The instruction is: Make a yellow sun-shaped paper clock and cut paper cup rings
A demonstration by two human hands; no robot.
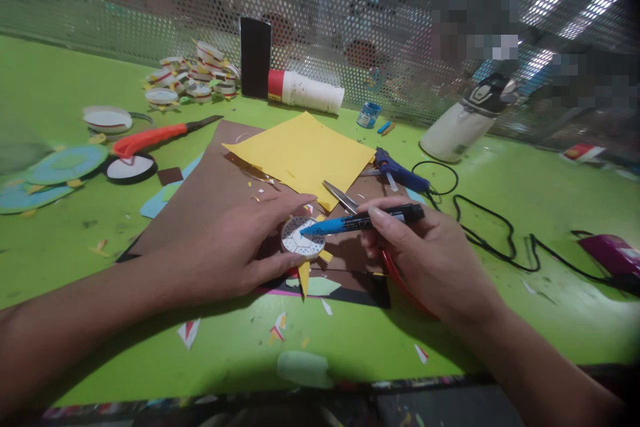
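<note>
My left hand (pixel 250 237) steadies a small white paper disc (pixel 295 243) between thumb and fingers. Lines and blue dots cover the disc's top, and yellow paper points stick out from its edge. A blue marker (pixel 345 222) with a black end is gripped in my right hand (pixel 420 240), its tip on the disc's face. Scissors (pixel 340 196) with red handles sit beneath my right hand; whether fingers also hold them I cannot tell. Under the disc lies a brown board (pixel 200 213), with a yellow paper sheet (pixel 305 153) on it.
Behind are a pile of paper rings (pixel 200 77), a phone (pixel 255 57), stacked paper cups (pixel 315 92) and a blue jar (pixel 369 115). A glue gun (pixel 400 170) and its cord (pixel 490 220) lie right, before a white jug (pixel 457 123). An orange-handled blade (pixel 150 140) lies left.
</note>
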